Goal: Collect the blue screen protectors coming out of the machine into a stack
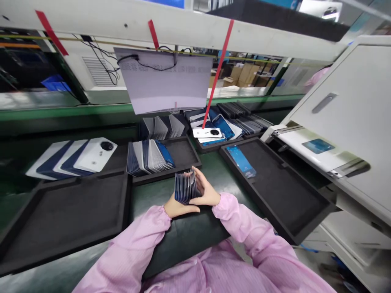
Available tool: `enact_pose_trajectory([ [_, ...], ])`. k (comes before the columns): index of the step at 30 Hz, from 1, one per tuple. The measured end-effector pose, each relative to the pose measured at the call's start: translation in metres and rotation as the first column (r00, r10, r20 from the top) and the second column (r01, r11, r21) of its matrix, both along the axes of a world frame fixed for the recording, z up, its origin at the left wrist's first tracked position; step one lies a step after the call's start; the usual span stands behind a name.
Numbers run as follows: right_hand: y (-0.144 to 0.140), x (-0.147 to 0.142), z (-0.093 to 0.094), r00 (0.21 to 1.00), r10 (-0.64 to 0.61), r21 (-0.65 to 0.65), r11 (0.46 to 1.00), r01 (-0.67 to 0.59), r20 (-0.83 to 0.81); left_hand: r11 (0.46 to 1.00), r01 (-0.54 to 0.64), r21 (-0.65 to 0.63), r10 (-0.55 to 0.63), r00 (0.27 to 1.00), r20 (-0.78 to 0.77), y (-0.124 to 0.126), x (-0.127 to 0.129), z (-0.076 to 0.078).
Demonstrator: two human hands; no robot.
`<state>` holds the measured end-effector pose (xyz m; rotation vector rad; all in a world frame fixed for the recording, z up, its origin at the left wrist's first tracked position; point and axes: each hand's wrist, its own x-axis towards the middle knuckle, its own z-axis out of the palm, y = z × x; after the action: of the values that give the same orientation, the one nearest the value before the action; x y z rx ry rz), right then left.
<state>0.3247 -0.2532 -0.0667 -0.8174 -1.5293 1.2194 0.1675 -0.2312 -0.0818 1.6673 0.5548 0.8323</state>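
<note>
Green tabletop (pixel 212 165) lies beneath a stack of thin, dark, pale-edged panels (pixel 184 188).

A stack of thin, dark panels (pixel 185 189) is held on edge between the hands (pixel 209 194).

Right grip (pixel 207 193): open strip of desk (pixel 211 171) ahead, between middle tray (pixel 185 152) and right tray (pixel 275 171). Left grip (pixel 179 208): middle tray's rim, upright panel stack (pixel 146 158) ahead; left tray (pixel 82 207) rim leftward. White machine (pixel 351 93) bars far right.
</note>
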Motion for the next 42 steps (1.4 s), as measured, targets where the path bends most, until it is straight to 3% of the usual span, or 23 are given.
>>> enact_pose_trajectory([
  [5,-0.007,0.011,0.01,0.997,-0.031,0.133,0.991,0.021,0.077,0.985,-0.137,0.108,0.136,0.991,0.015,-0.004,0.012,0.002],
  [9,-0.007,0.004,0.02,0.997,-0.078,0.283,0.956,0.07,0.016,0.985,-0.055,0.165,0.053,0.998,0.02,-0.005,0.014,0.009],
  [12,-0.006,-0.002,0.026,0.999,-0.04,0.297,0.954,0.034,0.015,0.98,-0.031,0.194,0.033,0.999,-0.008,-0.007,0.012,0.013],
  [16,-0.005,-0.003,0.024,1.0,0.007,0.275,0.961,-0.01,0.011,0.972,-0.084,0.219,0.096,0.995,-0.041,-0.009,0.01,0.011],
  [21,0.0,0.0,0.002,1.0,-0.005,0.094,0.996,0.005,0.0,0.972,-0.126,0.2,0.141,0.988,-0.062,-0.007,0.019,0.001],
  [25,0.001,0.002,-0.003,0.997,-0.077,-0.085,0.994,0.075,-0.023,0.982,-0.14,0.129,0.151,0.985,-0.081,-0.011,0.021,0.009],
  [27,0.001,0.006,0.001,0.994,-0.049,-0.211,0.977,0.028,-0.095,0.993,-0.117,0.008,0.118,0.989,-0.088,-0.018,0.016,0.018],
  [28,0.0,0.008,0.004,0.987,-0.016,-0.286,0.958,-0.032,-0.163,0.99,-0.086,-0.115,0.077,0.994,-0.078,-0.021,0.012,0.023],
  [30,-0.002,0.011,0.007,0.94,0.065,-0.416,0.885,-0.209,-0.334,0.901,0.049,-0.432,-0.05,0.999,0.008,-0.028,0.002,0.031],
  [32,-0.005,0.012,0.009,0.865,0.128,-0.477,0.791,-0.384,-0.484,0.749,0.169,-0.641,-0.096,0.984,0.148,-0.035,-0.009,0.034],
  [34,-0.008,0.007,0.012,0.811,0.177,-0.483,0.725,-0.49,-0.557,0.612,0.257,-0.748,-0.083,0.961,0.262,-0.044,-0.018,0.033],
  [36,-0.012,0.0,0.016,0.783,0.229,-0.465,0.697,-0.546,-0.578,0.525,0.315,-0.791,-0.075,0.943,0.325,-0.054,-0.021,0.029],
  [39,-0.017,-0.009,0.025,0.741,0.315,-0.439,0.646,-0.625,-0.593,0.497,0.337,-0.8,-0.088,0.937,0.339,-0.069,-0.02,0.025],
  [42,-0.02,-0.01,0.024,0.711,0.319,-0.428,0.622,-0.656,-0.626,0.575,0.269,-0.773,-0.063,0.956,0.286,-0.079,-0.017,0.023],
])
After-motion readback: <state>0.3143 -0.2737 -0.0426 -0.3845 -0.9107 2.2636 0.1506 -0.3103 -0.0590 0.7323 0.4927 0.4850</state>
